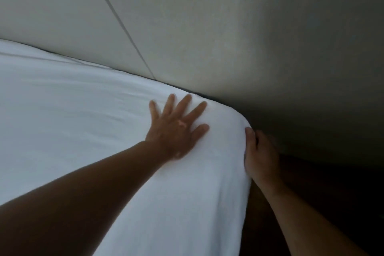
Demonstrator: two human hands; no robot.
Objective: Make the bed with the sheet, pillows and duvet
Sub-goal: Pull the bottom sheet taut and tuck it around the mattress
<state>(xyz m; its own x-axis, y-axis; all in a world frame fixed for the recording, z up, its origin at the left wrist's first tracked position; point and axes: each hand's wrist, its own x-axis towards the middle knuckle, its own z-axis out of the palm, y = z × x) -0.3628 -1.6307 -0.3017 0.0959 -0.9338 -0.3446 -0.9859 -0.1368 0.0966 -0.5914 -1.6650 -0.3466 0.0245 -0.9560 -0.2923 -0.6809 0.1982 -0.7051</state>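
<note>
A white sheet (79, 110) covers the mattress and wraps over its corner at centre right. My left hand (176, 129) lies flat on top of the sheet near that corner, fingers spread and straight. My right hand (260, 156) is at the side of the corner, its thumb against the sheet's edge; its fingers go down behind the fabric and are hidden. No pillows or duvet are in view.
A pale padded headboard (87, 16) with a diagonal seam rises right behind the mattress. The wall panel (280, 48) continues to the right into shadow. A dark floor (332, 203) lies beside the bed at lower right.
</note>
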